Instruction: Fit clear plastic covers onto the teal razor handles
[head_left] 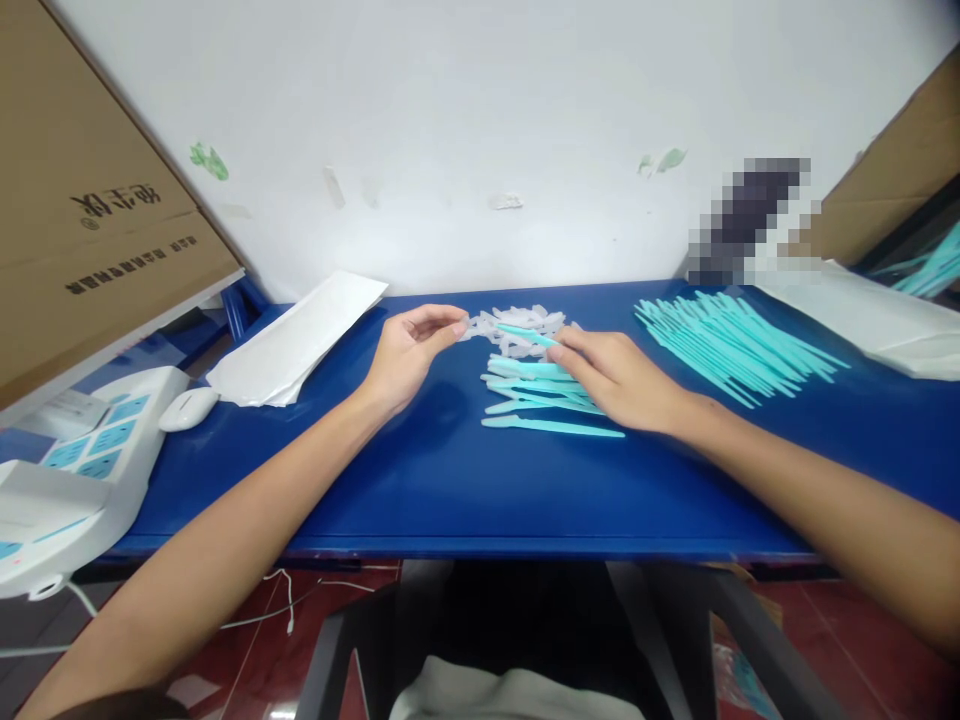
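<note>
Over the blue table, my left hand (417, 345) pinches a small translucent plastic cap (466, 328) between thumb and fingertips. My right hand (611, 370) grips a teal eyebrow razor (523, 333), its tip pointing left toward my left hand. Between and behind the hands lies a heap of translucent caps (536, 318). Several teal razors (551, 428) lie in a loose row under and beside my right hand, which hides some of their ends. A larger fanned pile of teal razors (739, 345) rests farther right.
White paper sheets or bags (300, 345) lie at left, beside a white device with blue labels (112, 450) and a white mouse-like object (189, 409). A cardboard box (112, 200) leans at left. More white bags (885, 320) lie at right. The blue table (450, 500) ends at its front edge.
</note>
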